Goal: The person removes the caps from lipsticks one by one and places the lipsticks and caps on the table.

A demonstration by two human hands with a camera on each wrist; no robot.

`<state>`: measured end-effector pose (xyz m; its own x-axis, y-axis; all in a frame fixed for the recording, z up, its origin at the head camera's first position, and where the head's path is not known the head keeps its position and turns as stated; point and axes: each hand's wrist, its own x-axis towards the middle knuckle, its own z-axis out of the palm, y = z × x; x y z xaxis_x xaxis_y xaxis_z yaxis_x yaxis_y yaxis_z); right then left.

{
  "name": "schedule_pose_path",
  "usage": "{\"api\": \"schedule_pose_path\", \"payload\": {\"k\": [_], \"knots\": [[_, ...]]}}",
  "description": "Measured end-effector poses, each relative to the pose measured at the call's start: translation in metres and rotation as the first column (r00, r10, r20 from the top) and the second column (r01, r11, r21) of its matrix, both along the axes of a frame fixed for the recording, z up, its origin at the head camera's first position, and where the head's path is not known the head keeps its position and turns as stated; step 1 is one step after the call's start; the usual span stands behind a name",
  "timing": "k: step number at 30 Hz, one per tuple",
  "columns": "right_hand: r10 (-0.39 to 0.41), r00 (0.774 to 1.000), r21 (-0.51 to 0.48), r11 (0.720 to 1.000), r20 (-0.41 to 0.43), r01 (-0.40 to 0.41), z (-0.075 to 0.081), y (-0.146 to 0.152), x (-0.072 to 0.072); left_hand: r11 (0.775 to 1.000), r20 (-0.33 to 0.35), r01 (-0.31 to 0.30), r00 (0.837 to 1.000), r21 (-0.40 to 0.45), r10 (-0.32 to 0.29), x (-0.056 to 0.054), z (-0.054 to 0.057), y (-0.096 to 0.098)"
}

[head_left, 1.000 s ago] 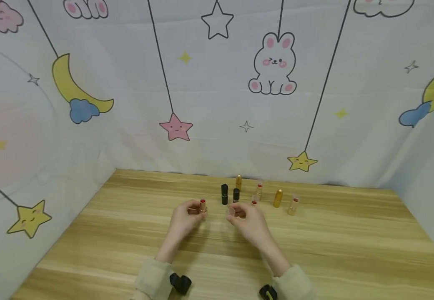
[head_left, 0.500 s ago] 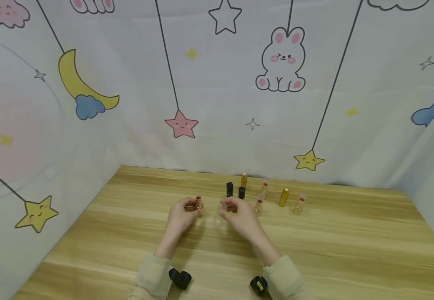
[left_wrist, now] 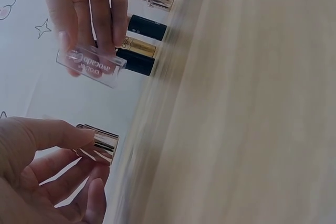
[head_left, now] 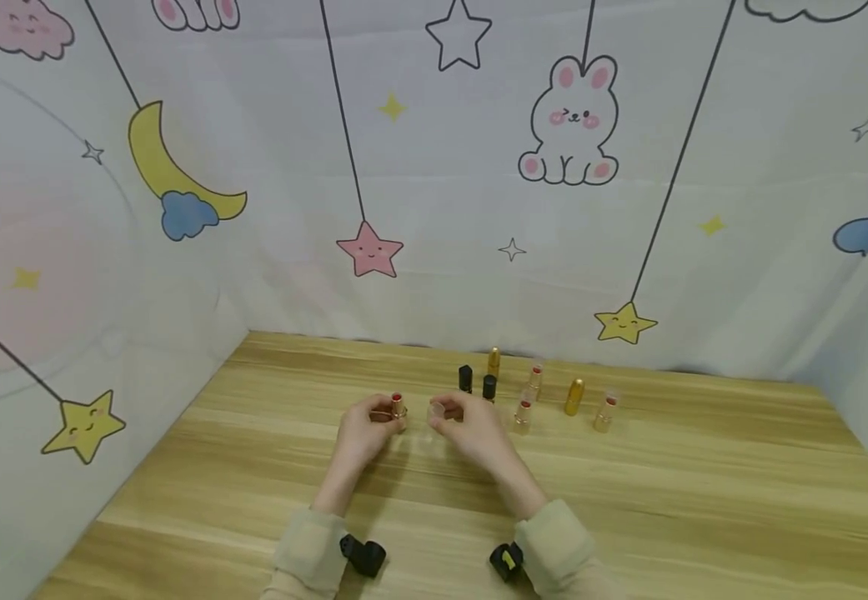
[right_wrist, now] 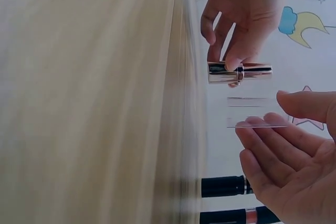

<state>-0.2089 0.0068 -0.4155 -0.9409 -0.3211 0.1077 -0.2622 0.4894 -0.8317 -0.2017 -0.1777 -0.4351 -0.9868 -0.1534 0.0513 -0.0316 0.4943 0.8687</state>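
My left hand [head_left: 362, 431] pinches a gold lipstick [head_left: 398, 408] by its base, between thumb and fingers. It stands upright with its cap off and the red tip showing at the top. Beside it, my right hand [head_left: 476, 427] grips a clear cap [head_left: 435, 412] between thumb and fingertips. Lettering shows on the clear cap [left_wrist: 86, 65] in the left wrist view. A small gap separates the cap from the lipstick [right_wrist: 219, 72] in the right wrist view, where the two lie side by side, the cap's open end facing the table.
Behind my right hand stand two black lipstick tubes [head_left: 465, 377] and a gold tube [head_left: 494, 362]. Farther right are another gold tube [head_left: 574, 397] and several clear-capped lipsticks [head_left: 606, 412]. A printed cloth [head_left: 441, 292] hangs along the back edge of the wooden table [head_left: 674, 492].
My right hand has moved left with the clear cap, closer to the lipstick. My left hand keeps its grip on the lipstick with little movement. The head view has shifted slightly.
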Motion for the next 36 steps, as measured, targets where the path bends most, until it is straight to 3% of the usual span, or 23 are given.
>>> {"api": "schedule_pose_path", "payload": {"k": [15,36], "knots": [[0.036,0.999,0.016,0.999,0.009,-0.036,-0.005,-0.016,-0.007,1.000,-0.023,0.003,1.000,0.013,-0.003,-0.003,-0.004,-0.001],[0.052,0.998,0.089,0.995,0.018,-0.053,-0.010,-0.029,-0.009,1.000,0.013,0.000,1.000,-0.010,0.000,0.000,-0.007,-0.008]]}}
